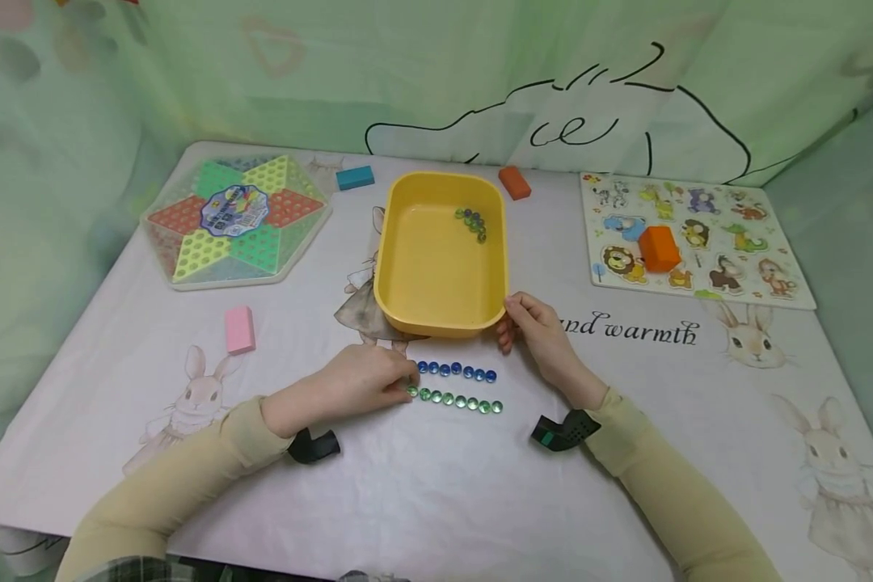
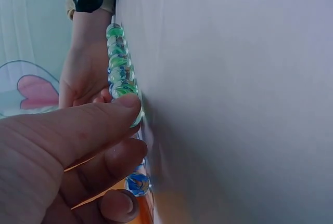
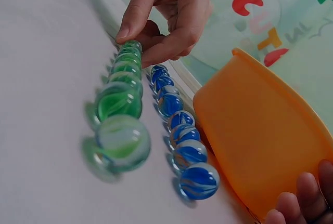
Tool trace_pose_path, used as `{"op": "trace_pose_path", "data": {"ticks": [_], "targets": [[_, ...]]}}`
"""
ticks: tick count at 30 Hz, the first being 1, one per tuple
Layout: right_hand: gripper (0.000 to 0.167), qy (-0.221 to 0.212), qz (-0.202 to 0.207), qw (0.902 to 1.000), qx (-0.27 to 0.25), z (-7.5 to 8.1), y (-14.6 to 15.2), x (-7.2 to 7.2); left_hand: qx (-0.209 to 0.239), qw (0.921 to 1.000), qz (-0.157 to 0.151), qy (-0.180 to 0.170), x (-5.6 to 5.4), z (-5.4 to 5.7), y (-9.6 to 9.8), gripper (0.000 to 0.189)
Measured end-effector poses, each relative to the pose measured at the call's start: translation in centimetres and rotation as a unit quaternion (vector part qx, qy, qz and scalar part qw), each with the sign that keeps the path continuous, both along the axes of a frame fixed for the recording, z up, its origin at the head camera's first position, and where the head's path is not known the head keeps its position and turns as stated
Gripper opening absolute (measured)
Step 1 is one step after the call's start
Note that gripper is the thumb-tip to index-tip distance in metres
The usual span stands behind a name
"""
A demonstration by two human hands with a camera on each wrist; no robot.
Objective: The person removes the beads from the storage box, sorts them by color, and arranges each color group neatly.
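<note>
Two rows of glass marbles lie on the table, green marbles (image 1: 461,402) nearer me and blue marbles (image 1: 456,369) behind them. At the left end of the green row, my left hand (image 1: 352,381) pinches the end marble (image 2: 136,119) between thumb and finger. The last blue marble (image 2: 138,183) is close to its lower fingers in the left wrist view. Behind the rows stands a yellow plastic basin (image 1: 440,327), with several marbles (image 1: 473,221) at its far right inside. My right hand (image 1: 549,347) holds the basin's near right corner, thumb at the rim and fingers curled below.
A Chinese checkers board (image 1: 236,218) lies back left. At the right is an animal puzzle board (image 1: 698,234) with an orange block (image 1: 658,248) on it. Pink (image 1: 239,329), blue (image 1: 355,178) and red-orange (image 1: 514,183) blocks lie around the basin. A curtain (image 1: 320,73) hangs behind the table.
</note>
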State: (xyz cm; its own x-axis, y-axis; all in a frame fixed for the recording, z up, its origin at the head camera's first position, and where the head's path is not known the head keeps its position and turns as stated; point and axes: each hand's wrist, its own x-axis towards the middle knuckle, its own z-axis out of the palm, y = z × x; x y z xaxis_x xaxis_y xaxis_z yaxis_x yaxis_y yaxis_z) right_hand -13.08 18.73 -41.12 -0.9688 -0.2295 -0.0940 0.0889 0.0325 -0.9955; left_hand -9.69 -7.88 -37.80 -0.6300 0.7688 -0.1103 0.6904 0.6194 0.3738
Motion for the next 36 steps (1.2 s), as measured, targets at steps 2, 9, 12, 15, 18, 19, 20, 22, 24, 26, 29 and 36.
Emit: {"op": "trace_pose_path", "data": {"ticks": [2, 9, 12, 15, 18, 19, 20, 22, 24, 26, 29, 36], "targets": [[0.026, -0.001, 0.000, 1.0000, 0.000, 0.1, 0.0, 0.0, -0.002, 1.0000, 0.000, 0.003, 0.0, 0.0, 0.1, 0.013], [0.026, 0.003, 0.002, 1.0000, 0.004, 0.2, 0.0, -0.1, 0.004, 1.0000, -0.001, 0.007, -0.1, -0.1, 0.1, 0.015], [0.026, 0.003, 0.001, 1.0000, -0.002, 0.2, 0.0, -0.1, 0.009, 1.0000, 0.000, 0.003, 0.0, -0.1, 0.0, 0.018], [0.026, 0.004, 0.002, 1.0000, -0.008, 0.0, -0.1, 0.0, 0.013, 0.9999, 0.003, -0.002, 0.0, 0.0, 0.0, 0.021], [0.026, 0.001, 0.001, 1.0000, -0.009, -0.1, -0.1, 0.1, 0.034, 0.9993, -0.004, -0.014, -0.1, 0.4, 0.0, 0.023], [0.026, 0.000, 0.001, 1.0000, -0.008, -0.1, -0.1, 0.1, 0.046, 0.9987, -0.010, -0.019, -0.2, 0.7, 0.0, 0.023], [0.026, -0.001, 0.000, 1.0000, -0.007, -0.1, -0.1, 0.2, 0.058, 0.9978, -0.017, -0.027, -0.4, 1.0, 0.1, 0.022], [0.025, -0.003, 0.000, 1.0000, -0.006, -0.1, -0.2, 0.2, 0.089, 0.9946, -0.033, -0.042, -0.9, 2.0, 0.4, 0.021], [0.025, -0.003, 0.000, 1.0000, -0.005, -0.1, -0.1, 0.2, 0.109, 0.9922, -0.038, -0.048, -1.8, 3.3, 0.8, 0.021], [0.024, -0.002, 0.001, 1.0000, -0.005, -0.2, -0.1, 0.2, 0.126, 0.9900, -0.033, -0.054, -2.9, 4.7, 1.3, 0.020], [0.024, -0.001, 0.001, 1.0000, -0.006, -0.2, 0.0, 0.1, 0.144, 0.9871, -0.006, -0.070, -5.1, 6.4, 2.2, 0.020], [0.024, -0.004, 0.004, 1.0000, 0.003, -0.1, 0.1, 0.1, 0.129, 0.9876, 0.042, -0.080, -10.9, 7.5, 5.2, 0.020]]}}
